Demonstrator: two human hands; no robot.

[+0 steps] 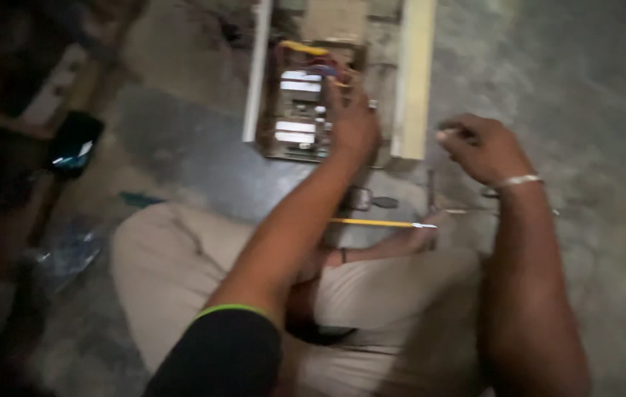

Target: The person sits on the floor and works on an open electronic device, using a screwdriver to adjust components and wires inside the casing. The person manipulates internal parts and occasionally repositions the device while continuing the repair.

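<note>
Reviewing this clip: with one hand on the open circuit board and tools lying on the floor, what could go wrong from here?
1. The left hand rests on the exposed circuit board beside loose coloured wires; a finger could snag or bend something, or get a shock if it is powered, which cannot be told.
2. The yellow-handled screwdriver lies by the person's legs and could be knocked or knelt on.
3. The right hand pinches something small; dropped, it may vanish in this dim light.

Head camera looks steeply down, close over the floor (585,88).
</note>
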